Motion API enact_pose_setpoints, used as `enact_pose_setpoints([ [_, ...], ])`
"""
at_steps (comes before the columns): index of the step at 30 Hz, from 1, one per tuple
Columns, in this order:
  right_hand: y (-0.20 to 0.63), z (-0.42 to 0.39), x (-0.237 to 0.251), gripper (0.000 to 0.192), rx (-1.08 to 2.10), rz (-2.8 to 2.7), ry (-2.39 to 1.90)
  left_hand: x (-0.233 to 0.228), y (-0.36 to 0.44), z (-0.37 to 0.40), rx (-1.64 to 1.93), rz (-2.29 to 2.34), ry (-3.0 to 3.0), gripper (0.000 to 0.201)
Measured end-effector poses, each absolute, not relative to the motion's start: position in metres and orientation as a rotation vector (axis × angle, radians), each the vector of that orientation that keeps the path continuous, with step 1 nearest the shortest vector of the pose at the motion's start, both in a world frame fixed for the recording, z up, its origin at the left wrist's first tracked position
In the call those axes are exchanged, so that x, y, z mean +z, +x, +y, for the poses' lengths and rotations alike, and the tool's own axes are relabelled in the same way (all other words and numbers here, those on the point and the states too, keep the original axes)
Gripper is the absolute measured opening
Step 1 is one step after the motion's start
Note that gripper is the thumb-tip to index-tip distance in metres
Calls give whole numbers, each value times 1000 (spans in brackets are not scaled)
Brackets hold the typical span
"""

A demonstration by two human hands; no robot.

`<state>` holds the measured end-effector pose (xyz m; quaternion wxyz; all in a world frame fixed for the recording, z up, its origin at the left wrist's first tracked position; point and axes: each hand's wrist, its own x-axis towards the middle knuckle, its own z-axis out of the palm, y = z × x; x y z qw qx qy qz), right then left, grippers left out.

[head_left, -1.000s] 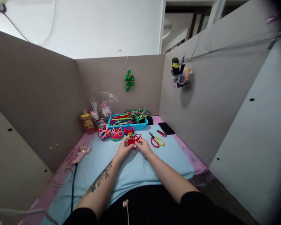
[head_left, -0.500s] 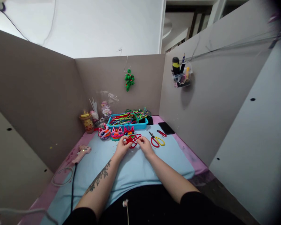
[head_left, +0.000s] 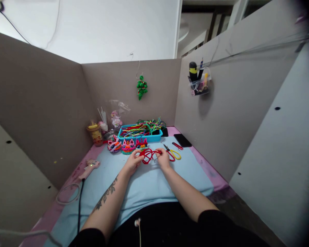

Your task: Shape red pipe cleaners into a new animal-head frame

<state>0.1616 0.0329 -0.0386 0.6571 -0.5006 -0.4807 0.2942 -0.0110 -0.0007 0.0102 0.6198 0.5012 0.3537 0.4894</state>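
Head view is showing the person working at a desk with grey walls around it. The left hand [head_left: 130,164] is pinching one side of a red wire [head_left: 147,156], which is bent into loops, and the right hand [head_left: 163,160] is pinching the other end and drawing it to the right. The wire is being held just above the blue mat [head_left: 149,185], between both hands, in front of three small masks [head_left: 127,145] that are standing in a row. Behind them a blue tray [head_left: 141,134] is holding many coloured wires. Scissors [head_left: 173,153] are lying just beside the right hand, and a glue gun [head_left: 89,168] is resting well apart at the left edge.

It seems the shaping step is in hand: the loops are being opened and formed, and the piece is looking far from finished. The next move probably is calling for a firm grip by the left fingers while the right ones are bending the free end, so the loops are not slipping out of form.
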Motion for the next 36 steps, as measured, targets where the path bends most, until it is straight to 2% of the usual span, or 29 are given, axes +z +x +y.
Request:
enact_pose_setpoints([
  [9, 163, 37, -35, 27, 883, -819, -996, 4, -8, 4, 1240, 1031, 1209, 51],
  [18, 149, 23, -26, 27, 1044, -1028, -897, 4, -7, 3, 1268, 1018, 1239, 49],
  [22, 146, 17, -30, 20, 901, -1271, -957, 2, -8, 5, 1276, 974, 1227, 49],
  [30, 159, 11, -21, 14, 429, -1299, -1156, 4, -7, 0, 1150, 951, 1277, 45],
  [36, 155, 6, -22, 4, 432, -1468, -1062, 2, -9, 3, 1189, 956, 1237, 47],
])
